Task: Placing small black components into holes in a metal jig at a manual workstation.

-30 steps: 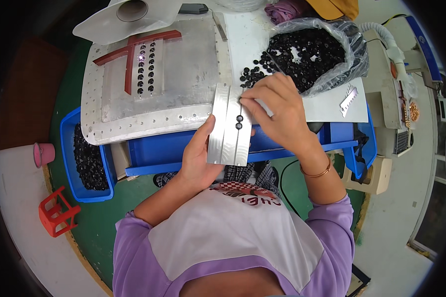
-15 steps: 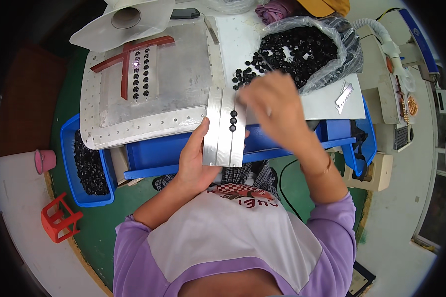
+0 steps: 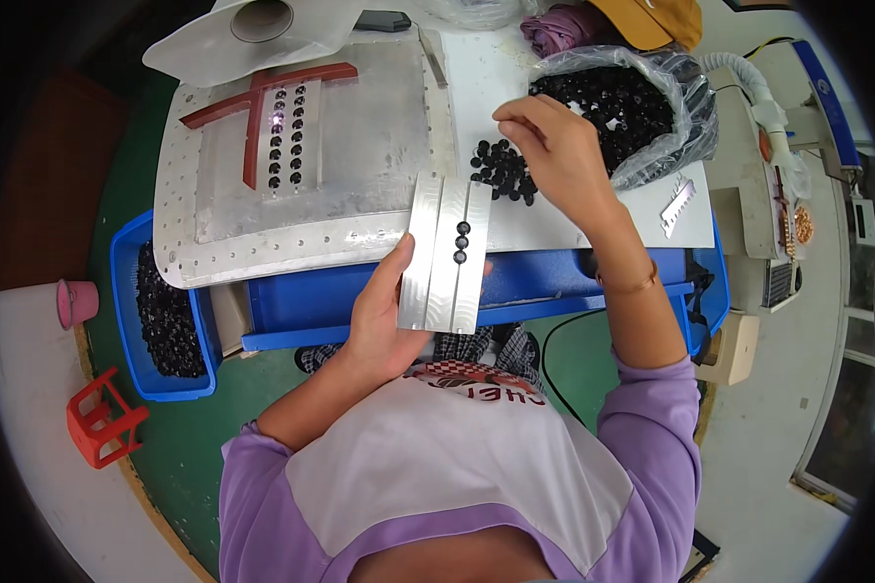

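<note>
My left hand grips a grooved silver metal plate by its left edge, with the fingers mostly hidden behind it. Three round black button-like pieces sit in a column in the plate's right-hand groove. Past the plate's far right corner, my right hand is raised with thumb and fingers pinched together. Whatever those fingertips hold, if anything, is too small to make out. Just left of and below that hand lies a loose pile of the same black pieces on the white tabletop.
A clear plastic bag full of black pieces stands at the far right. To the left, a metal board carries a red T-shaped bar beside two columns of black pieces. A toothed silver strip and a blue bin flank the work area.
My right hand has moved away from the plate, up and to the right, beside the loose pile. My left hand still holds the plate, with three pieces showing in both frames.
</note>
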`<state>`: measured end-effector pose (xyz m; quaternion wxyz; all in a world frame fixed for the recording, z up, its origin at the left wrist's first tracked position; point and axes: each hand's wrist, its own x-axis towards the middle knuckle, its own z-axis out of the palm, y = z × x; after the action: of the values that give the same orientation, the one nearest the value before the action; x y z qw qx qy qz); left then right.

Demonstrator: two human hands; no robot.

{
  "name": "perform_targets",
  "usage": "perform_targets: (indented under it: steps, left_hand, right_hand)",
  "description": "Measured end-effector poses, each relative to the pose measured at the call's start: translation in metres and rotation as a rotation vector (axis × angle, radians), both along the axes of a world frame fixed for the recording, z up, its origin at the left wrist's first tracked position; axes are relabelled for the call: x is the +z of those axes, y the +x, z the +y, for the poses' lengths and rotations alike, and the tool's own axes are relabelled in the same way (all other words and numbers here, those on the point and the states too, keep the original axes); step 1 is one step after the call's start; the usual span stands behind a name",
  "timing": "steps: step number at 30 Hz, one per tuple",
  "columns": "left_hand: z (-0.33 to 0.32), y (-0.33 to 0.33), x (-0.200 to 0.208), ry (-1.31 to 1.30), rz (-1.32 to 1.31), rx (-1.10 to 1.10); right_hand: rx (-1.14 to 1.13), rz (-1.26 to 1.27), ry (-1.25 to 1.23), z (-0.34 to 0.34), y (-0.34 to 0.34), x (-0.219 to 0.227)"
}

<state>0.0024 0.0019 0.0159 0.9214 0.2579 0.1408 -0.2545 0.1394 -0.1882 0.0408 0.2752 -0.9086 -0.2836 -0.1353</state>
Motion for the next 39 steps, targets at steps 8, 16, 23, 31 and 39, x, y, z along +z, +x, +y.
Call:
perform_targets:
  steps: [8,16,23,31,39]
  left_hand:
    - [-0.006,-0.001,-0.005,-0.006,-0.055,-0.047]
    - [-0.014,-0.005,-0.001,0.033,-0.058,-0.048]
    - [-0.012,-0.005,-0.006,0.018,-0.065,-0.056]
    - [-0.008,-0.002,-0.011,-0.051,-0.036,-0.044]
    - [-0.006,-0.004,-0.013,-0.094,-0.057,-0.030]
  right_hand:
    - [0.070,0.107,0.145,0.009,-0.064,0.012]
    - [0.172,0.076,0.032,0.007,-0.072,0.014]
    - [0.016,0.267,0.176,0.008,-0.069,0.005]
    - [0.073,0.034,0.250,0.013,-0.065,-0.010]
    - [0.168,-0.099,0.122,0.015,-0.074,-0.006]
